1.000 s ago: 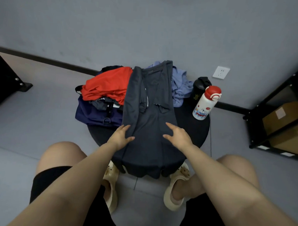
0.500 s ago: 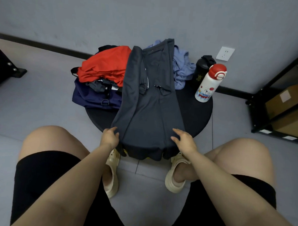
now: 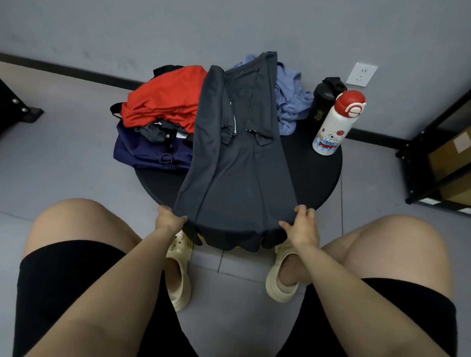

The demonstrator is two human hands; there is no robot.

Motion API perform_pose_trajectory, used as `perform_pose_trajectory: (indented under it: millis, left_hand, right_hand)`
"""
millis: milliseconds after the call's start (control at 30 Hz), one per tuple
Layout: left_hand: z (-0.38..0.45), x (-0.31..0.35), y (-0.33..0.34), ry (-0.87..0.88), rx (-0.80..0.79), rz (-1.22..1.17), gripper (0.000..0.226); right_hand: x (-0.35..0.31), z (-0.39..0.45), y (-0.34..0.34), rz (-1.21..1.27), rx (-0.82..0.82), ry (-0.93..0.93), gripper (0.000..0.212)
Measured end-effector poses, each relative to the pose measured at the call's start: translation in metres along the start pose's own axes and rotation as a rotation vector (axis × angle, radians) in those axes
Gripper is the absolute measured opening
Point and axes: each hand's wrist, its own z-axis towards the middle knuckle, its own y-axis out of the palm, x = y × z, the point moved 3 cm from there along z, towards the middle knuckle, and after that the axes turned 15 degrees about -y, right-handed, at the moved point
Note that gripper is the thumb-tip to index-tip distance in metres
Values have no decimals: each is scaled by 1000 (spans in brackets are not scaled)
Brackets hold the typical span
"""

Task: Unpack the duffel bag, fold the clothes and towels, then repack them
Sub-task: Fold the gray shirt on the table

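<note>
A dark grey shirt (image 3: 237, 162) lies lengthwise down the middle of a small round black table (image 3: 315, 179), its sides folded in and its hem hanging over the near edge. My left hand (image 3: 169, 220) pinches the shirt's near left corner. My right hand (image 3: 301, 225) grips its near right corner. A navy duffel bag (image 3: 149, 153) sits at the table's left with a red garment (image 3: 165, 99) piled on it. A light blue garment (image 3: 289, 99) is crumpled behind the shirt.
A white bottle with a red cap (image 3: 336, 123) and a black shaker bottle (image 3: 322, 101) stand at the table's right. A black shelf with cardboard boxes (image 3: 457, 150) is at the far right. My knees and cream clogs (image 3: 283, 272) are just before the table.
Both hands slid from the middle of the shirt down to its near corners and took hold of them. The view tilted slightly downward.
</note>
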Motion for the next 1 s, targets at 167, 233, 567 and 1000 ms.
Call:
perform_pose_trajectory:
  millis: [167, 233, 567, 1000]
  left_hand:
    - [1, -3, 1, -7, -54, 60, 48]
    - [-2, -4, 3, 9, -79, 107, 38]
    - [-24, -9, 13, -43, -335, 327, 52]
    - [-35, 20, -7, 226, -111, 114, 38]
  right_hand:
    - [13, 4, 4, 244, -8, 199, 69]
    - [15, 4, 6, 342, -12, 232, 68]
    - [24, 2, 15, 491, -134, 323, 52]
    - [3, 5, -26, 404, 27, 211, 43]
